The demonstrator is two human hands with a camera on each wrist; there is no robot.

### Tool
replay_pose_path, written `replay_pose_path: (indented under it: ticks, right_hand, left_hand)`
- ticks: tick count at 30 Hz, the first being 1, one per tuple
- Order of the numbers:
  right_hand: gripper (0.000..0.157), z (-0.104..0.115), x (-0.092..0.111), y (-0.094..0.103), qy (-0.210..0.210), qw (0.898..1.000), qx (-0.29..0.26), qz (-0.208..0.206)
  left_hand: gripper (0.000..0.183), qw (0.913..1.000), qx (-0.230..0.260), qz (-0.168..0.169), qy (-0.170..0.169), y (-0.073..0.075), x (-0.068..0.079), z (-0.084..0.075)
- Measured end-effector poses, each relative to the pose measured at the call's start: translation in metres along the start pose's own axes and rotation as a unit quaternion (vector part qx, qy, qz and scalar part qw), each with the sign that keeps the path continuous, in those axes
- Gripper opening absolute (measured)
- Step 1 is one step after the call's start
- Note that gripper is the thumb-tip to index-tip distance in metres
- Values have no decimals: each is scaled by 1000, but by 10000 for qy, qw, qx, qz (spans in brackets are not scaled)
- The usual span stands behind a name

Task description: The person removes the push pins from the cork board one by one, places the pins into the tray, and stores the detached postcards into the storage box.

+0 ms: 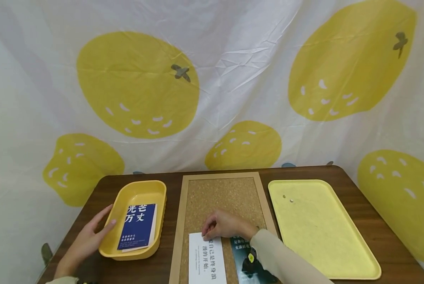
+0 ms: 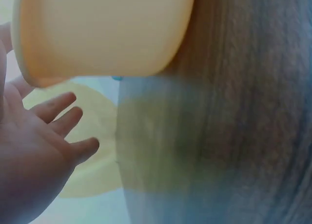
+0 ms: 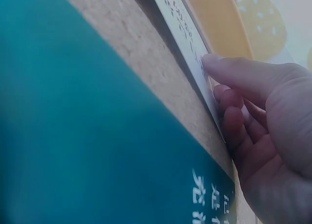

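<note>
On the cork board [image 1: 220, 197], my right hand [image 1: 226, 225] pinches the far edge of a white card [image 1: 203, 256] printed with dark characters. In the right wrist view, the thumb lies on the printed face of the card [image 3: 187, 44] and the other fingers curl at its edge. A dark teal card [image 1: 241, 256] with white characters lies beside it, partly hidden by the right sleeve. My left hand [image 1: 85, 240] is at the left side of a yellow bin [image 1: 141, 189], fingers spread and thumb at the rim. Inside the bin lies a blue card [image 1: 137, 227] over a paler one.
To the right of the board is a pale yellow tray [image 1: 322, 228] with two small pins [image 1: 291, 201] near its far left corner. Everything stands on a dark wooden table [image 1: 173, 181]. A lemon-print curtain [image 1: 212, 98] hangs behind the table.
</note>
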State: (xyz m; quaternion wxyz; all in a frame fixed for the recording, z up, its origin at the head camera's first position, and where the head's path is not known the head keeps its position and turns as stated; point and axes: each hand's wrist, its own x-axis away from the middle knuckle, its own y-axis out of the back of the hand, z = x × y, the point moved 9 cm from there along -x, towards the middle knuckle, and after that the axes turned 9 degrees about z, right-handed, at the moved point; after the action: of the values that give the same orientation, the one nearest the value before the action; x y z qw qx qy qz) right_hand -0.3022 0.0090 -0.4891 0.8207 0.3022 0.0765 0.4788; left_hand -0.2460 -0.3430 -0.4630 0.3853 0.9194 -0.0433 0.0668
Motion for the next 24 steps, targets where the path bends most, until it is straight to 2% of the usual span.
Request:
replay_pose_path:
  ticks: [5,9,20,24]
  right_hand:
    - [6,1,0,0,60,10000,64,-21]
    - [6,2,0,0,87,9999,78,-23]
    - [6,0,-1,0,165,9997,180,-61]
    - [7,0,-1,-1,172,9996,214,-43]
  left_hand:
    - [67,9953,-491,-516,-659,6,8,-25]
    - [61,9899,-695,-676,-1031,7,13,-47]
    - [54,9760,-675,-694,-1950,-6,20,-90]
    - [54,9737,-761,-612,-2060,-15,22,-99]
